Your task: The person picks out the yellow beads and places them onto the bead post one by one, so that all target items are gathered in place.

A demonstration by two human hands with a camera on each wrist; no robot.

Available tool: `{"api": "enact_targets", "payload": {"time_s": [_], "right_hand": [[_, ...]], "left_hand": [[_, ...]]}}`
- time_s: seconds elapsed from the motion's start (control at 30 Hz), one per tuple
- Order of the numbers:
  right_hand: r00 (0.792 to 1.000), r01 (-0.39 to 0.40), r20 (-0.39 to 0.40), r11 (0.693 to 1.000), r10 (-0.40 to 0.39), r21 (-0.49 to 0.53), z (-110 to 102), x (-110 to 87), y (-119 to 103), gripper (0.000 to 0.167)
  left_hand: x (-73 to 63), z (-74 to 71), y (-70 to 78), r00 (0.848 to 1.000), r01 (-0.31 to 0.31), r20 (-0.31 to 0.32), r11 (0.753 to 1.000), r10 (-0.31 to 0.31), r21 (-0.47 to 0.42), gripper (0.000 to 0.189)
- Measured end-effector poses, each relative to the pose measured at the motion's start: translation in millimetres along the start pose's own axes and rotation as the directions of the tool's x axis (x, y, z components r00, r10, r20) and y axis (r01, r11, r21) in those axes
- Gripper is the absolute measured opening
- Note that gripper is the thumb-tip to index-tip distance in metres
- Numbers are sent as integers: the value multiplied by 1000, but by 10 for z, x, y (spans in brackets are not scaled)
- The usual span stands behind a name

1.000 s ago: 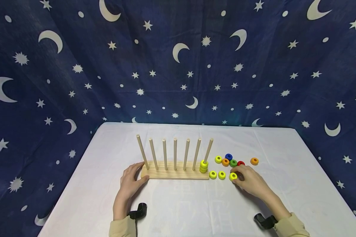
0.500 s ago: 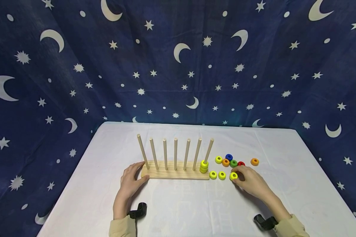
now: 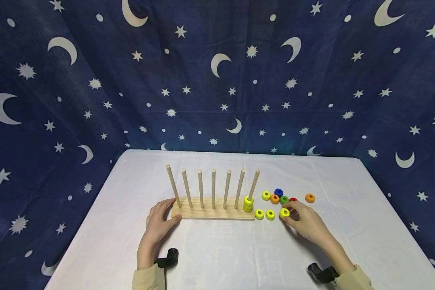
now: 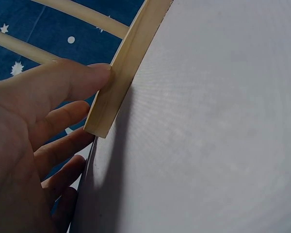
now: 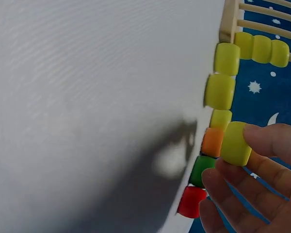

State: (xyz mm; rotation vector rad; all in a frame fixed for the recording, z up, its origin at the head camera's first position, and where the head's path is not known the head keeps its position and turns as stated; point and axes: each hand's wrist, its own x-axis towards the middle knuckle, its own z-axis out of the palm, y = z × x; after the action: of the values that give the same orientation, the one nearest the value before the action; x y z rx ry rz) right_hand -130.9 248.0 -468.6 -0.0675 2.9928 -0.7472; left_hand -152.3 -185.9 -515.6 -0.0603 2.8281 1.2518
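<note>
My left hand (image 3: 158, 221) grips the left end of a wooden peg board (image 3: 214, 216). In the left wrist view its thumb lies on the board's front edge (image 4: 117, 90). Seven-odd upright pegs aside, the rightmost peg (image 3: 254, 184) carries three stacked yellow beads (image 5: 262, 49). To the right of the board, my right hand (image 3: 307, 222) pinches a yellow bead (image 5: 235, 144) between thumb and fingers. In the right wrist view that bead appears raised over the table. Two loose yellow beads (image 5: 220, 91) sit in a row between it and the board.
Behind the right hand lie a yellow bead (image 3: 266, 198), an orange bead (image 3: 274, 202), a blue bead (image 3: 278, 190), a green bead (image 3: 284, 201) and a partly hidden red bead (image 5: 192, 202). Another orange bead (image 3: 309, 201) lies farther right on the white-covered table (image 3: 217, 257).
The right hand has raised the pinched yellow bead slightly off its earlier spot. The left hand keeps its place on the board.
</note>
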Motion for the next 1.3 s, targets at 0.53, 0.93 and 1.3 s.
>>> {"api": "enact_targets", "payload": {"time_s": [0.53, 0.93, 1.3], "right_hand": [[981, 131, -149, 990, -123, 50, -114, -73, -154, 37], [963, 171, -224, 982, -151, 77, -214, -88, -327, 35], [914, 250, -341, 967, -219, 49, -305, -79, -491, 37]], "left_hand": [[-8, -4, 8, 1000, 9, 1, 1000, -9, -7, 63], [-8, -6, 13, 1000, 4, -2, 1000, -4, -9, 63], [-8, -8, 16, 1000, 8, 0, 1000, -8, -11, 63]]}}
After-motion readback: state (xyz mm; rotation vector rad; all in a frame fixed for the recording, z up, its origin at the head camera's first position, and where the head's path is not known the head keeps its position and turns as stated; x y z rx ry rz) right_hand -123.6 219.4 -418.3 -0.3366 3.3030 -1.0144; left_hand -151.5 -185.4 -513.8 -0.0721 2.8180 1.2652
